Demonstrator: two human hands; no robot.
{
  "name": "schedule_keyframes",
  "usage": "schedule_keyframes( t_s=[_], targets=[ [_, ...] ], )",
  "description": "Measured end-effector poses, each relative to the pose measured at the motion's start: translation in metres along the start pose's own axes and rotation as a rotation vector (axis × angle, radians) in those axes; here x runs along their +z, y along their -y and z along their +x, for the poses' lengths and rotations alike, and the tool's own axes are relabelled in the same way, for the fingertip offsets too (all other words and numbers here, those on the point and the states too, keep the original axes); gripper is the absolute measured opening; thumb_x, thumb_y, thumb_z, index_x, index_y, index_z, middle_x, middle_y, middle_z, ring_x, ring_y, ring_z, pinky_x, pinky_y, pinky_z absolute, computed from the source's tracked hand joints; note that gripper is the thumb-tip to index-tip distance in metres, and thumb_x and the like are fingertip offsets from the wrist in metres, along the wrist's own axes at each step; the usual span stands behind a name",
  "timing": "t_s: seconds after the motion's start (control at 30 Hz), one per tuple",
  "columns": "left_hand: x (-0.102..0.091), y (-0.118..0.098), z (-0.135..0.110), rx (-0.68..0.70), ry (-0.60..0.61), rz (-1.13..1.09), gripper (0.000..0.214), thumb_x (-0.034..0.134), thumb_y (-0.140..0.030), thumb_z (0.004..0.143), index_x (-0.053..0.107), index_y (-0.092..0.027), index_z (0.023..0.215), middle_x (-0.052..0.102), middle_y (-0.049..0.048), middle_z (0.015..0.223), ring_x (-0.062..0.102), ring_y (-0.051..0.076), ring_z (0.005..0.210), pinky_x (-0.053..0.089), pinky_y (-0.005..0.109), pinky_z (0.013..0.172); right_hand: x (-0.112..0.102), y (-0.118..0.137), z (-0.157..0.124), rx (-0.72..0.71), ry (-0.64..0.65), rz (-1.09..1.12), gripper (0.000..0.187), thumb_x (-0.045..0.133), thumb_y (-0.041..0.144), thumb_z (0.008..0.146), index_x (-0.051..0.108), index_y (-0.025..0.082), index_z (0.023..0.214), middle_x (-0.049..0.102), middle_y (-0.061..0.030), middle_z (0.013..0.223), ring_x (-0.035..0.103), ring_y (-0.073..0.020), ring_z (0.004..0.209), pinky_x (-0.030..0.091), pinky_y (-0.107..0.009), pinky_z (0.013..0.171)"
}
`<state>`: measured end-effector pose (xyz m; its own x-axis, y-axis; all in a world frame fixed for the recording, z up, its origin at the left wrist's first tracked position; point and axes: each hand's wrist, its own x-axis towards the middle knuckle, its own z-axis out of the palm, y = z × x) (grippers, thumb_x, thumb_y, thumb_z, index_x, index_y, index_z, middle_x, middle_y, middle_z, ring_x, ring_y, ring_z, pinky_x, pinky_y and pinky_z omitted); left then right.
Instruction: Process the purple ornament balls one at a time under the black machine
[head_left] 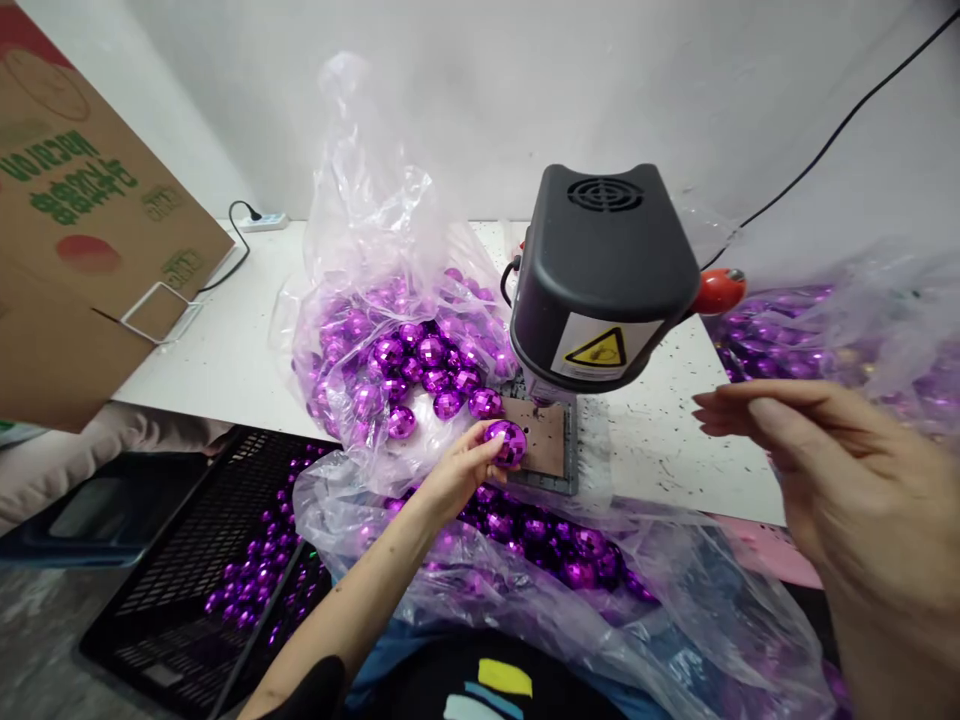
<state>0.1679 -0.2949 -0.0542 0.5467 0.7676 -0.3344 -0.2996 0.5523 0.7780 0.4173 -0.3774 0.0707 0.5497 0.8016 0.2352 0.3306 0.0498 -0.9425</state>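
My left hand (459,468) pinches a shiny purple faceted ball (506,442) and holds it at the edge of the brown plate (546,440) under the black machine head (604,270). My right hand (817,450) hovers close to the camera on the right, fingers stretched out toward the machine, holding nothing. A clear plastic bag (390,330) full of the same purple balls lies on the white table (232,350) just left of the machine.
Another plastic bag of purple balls (555,555) rests in my lap. More bagged balls (817,335) sit at right. A black crate (210,560) with loose balls stands on the floor at left. A cardboard box (82,220) leans at far left. A power strip (262,220) lies at the back.
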Motion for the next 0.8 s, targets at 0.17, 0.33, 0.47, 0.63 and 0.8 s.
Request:
schedule_keyframes(
  t_s=[0.17,0.33,0.47,0.63,0.8],
  targets=[
    [-0.013,-0.001,0.003,-0.065,0.123,-0.078,0.052,0.076,-0.042,0.079,0.058,-0.022,0.124,0.069,0.0079,0.104,0.071,0.022,0.087,0.05,0.027,0.064,-0.005,-0.028,-0.001,0.145,0.014,0.077,0.03,0.072,0.047,0.075,0.072,0.021,0.091,0.073,-0.0048,0.091,0.068,-0.0153,0.08,0.057,-0.029,0.074],
    [-0.012,0.005,0.006,-0.027,0.091,0.017,0.057,0.077,-0.043,0.078,0.055,-0.024,0.128,0.068,0.0086,0.11,0.069,0.021,0.09,0.05,0.028,0.068,0.001,-0.04,-0.003,0.188,0.073,0.086,0.03,0.072,0.048,0.075,0.071,0.023,0.091,0.072,-0.0033,0.091,0.068,-0.0148,0.08,0.057,-0.028,0.074],
    [-0.011,0.008,0.01,0.083,0.012,0.193,0.057,0.08,-0.043,0.077,0.057,-0.022,0.125,0.067,0.004,0.102,0.067,0.018,0.088,0.05,0.025,0.067,0.003,-0.043,-0.006,0.205,0.099,0.067,0.03,0.071,0.049,0.077,0.071,0.023,0.093,0.073,-0.0033,0.093,0.069,-0.0154,0.08,0.057,-0.029,0.075],
    [-0.016,0.007,0.015,0.027,0.001,0.023,0.046,0.075,-0.051,0.08,0.061,-0.016,0.106,0.068,0.0046,0.091,0.064,0.013,0.071,0.047,0.021,0.057,0.004,-0.052,-0.011,0.233,0.123,0.042,0.031,0.071,0.05,0.077,0.072,0.023,0.093,0.073,-0.0037,0.095,0.069,-0.0156,0.08,0.057,-0.028,0.074],
    [-0.015,0.001,0.016,0.018,-0.018,-0.001,0.049,0.082,-0.043,0.073,0.061,-0.017,0.111,0.068,0.0052,0.096,0.069,0.019,0.081,0.056,0.031,0.072,0.004,-0.06,-0.015,0.251,0.124,0.041,0.032,0.07,0.053,0.077,0.071,0.025,0.092,0.073,-0.0027,0.093,0.068,-0.0161,0.079,0.056,-0.029,0.073]
  ],
)
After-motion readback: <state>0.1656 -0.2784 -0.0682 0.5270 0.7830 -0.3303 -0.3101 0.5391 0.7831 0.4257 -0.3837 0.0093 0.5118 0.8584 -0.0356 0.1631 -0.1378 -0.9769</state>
